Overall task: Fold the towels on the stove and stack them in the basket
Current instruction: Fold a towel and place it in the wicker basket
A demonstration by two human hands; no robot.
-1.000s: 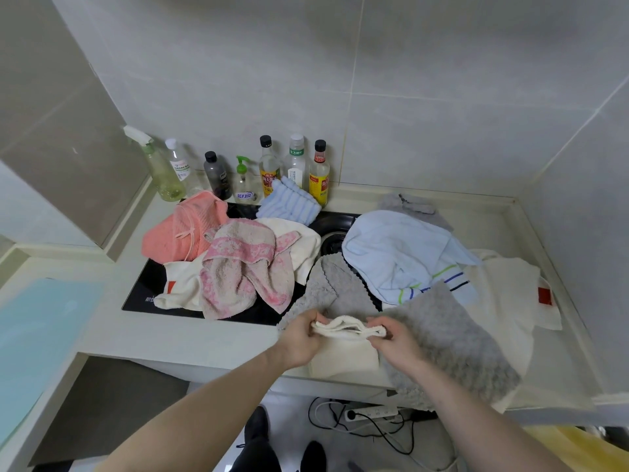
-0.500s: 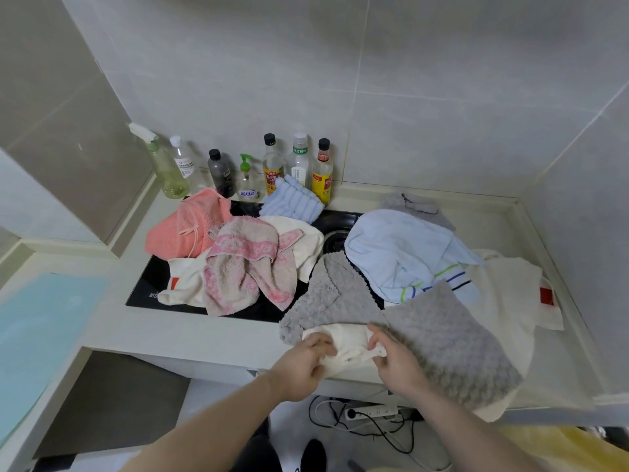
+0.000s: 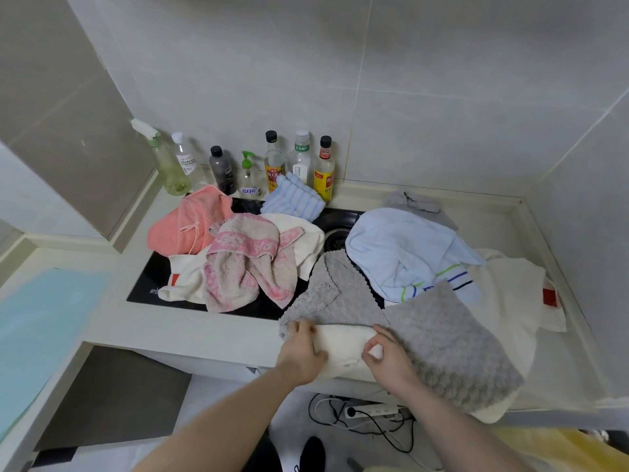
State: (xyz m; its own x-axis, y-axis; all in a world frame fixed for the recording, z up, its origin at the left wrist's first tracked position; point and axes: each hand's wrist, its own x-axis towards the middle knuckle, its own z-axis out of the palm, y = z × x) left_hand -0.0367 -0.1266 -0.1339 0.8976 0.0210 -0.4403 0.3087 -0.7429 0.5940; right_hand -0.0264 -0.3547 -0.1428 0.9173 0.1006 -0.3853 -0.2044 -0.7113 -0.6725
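At the near counter edge, about 6 o'clock in the view, a small cream towel [image 3: 343, 345] is being folded, lying partly on a grey bobble-textured towel [image 3: 439, 338]; the left hand [image 3: 301, 352] curls its fingers over the cream towel's left end and holds it, while the right hand [image 3: 388, 361] pinches the right end between thumb and fingers. This reads as an early fold, and most of the task looks undone (the basket is nowhere clearly in view, so I cannot tell what is stacked). Farther off, unfolded towels cover the black stove [image 3: 149, 284]: a pink patterned towel [image 3: 248, 264] at 11 o'clock, a coral towel [image 3: 183, 226] beyond it, a pale blue striped-edge towel [image 3: 405, 253] at 1 o'clock, a large cream towel [image 3: 503, 301] at 3 o'clock; a blue striped cloth [image 3: 294, 199] lies before the bottles [image 3: 299, 165] at 12 o'clock.
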